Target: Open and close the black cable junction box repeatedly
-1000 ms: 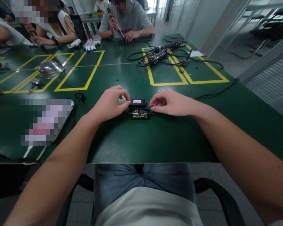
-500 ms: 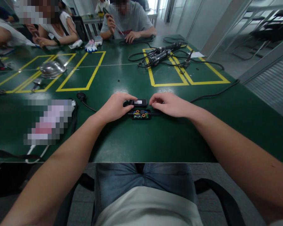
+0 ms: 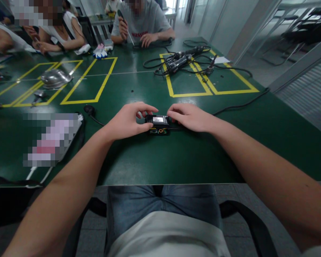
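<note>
A black plastic cover (image 3: 161, 124) with a white label is tilted above an open black base (image 3: 159, 131). A green circuit board and a copper-coloured coil show along the base's near side; the cover hides the rest. My left hand (image 3: 127, 120) grips the cover's left end, thumb in front and curled fingers behind, with the index finger raised. At the cover's right end, my right hand (image 3: 189, 117) has its fingertips closed on the corner. A dark cable runs from the base under the right hand.
A black plug (image 3: 89, 110) lies left of my hands, beyond a blurred-out phone-like object (image 3: 55, 139). Farther off are a tangle of cables with black tools (image 3: 179, 64), a metal bowl-shaped part (image 3: 56, 78) and gloves (image 3: 100, 51). Several people sit across the green table (image 3: 176, 160).
The cover has moved toward me and now overlaps the base, hiding much of the circuit board. My right hand has closed in from beside it to the cover's right end.
</note>
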Tool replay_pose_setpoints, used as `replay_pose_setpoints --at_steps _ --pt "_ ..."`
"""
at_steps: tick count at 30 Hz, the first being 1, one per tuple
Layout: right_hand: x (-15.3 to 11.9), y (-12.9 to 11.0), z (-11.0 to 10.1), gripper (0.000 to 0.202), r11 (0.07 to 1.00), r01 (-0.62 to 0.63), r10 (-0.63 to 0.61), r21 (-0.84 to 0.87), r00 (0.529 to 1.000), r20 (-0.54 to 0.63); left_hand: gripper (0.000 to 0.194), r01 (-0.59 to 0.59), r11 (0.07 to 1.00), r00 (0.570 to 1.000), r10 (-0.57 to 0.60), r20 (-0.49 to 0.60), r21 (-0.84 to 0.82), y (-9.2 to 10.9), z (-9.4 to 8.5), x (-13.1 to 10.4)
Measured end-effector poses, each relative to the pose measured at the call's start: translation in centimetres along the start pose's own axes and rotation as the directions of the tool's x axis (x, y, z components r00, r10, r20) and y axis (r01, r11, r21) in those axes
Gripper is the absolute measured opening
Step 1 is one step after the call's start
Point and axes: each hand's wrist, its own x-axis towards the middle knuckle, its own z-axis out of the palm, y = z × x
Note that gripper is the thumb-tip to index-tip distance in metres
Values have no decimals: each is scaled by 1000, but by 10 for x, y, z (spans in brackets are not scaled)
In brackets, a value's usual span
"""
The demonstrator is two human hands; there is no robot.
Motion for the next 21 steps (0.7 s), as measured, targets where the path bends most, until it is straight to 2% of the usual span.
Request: replay_pose_setpoints --at_steps 7,21 --pt "0 0 1 29 999 35 -35 -34 999 4 47 12 1000 994 -10 112 -19 5 -2 -1" --pt "-1 -2 0 31 995 77 -74 -61 996 49 44 28 999 987 -33 160 37 5 -1 -2"
